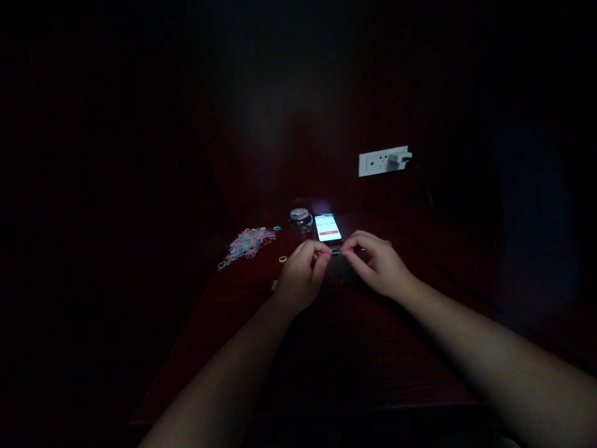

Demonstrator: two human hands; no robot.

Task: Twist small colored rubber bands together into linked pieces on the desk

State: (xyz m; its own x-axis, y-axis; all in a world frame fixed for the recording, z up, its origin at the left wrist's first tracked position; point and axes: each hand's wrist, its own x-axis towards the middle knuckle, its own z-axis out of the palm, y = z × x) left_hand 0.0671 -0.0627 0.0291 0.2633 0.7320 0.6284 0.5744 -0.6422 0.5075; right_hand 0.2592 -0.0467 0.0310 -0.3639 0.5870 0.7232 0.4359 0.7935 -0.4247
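"Where did we find the two hands?"

"Near the middle of the worktop (205, 339). We saw the left hand (301, 274) and right hand (380, 264) almost meeting, each grip closed — fingertips pinching a small thin piece (334, 252) between them, just on the near side of the lit phone (329, 229)."

"And how far along were we?"

"Partway through handling that one piece, we judged; neither hand had let go of it. We could make out nothing clearly finished in the dim light."

"What was left?"

"Plenty, it seemed — a pile of coloured bands (249, 242) lay at the left, and a yellow band (282, 259) sat apart, just beside the left hand. The lidded jar (300, 221) stood at the far side, left of the phone."
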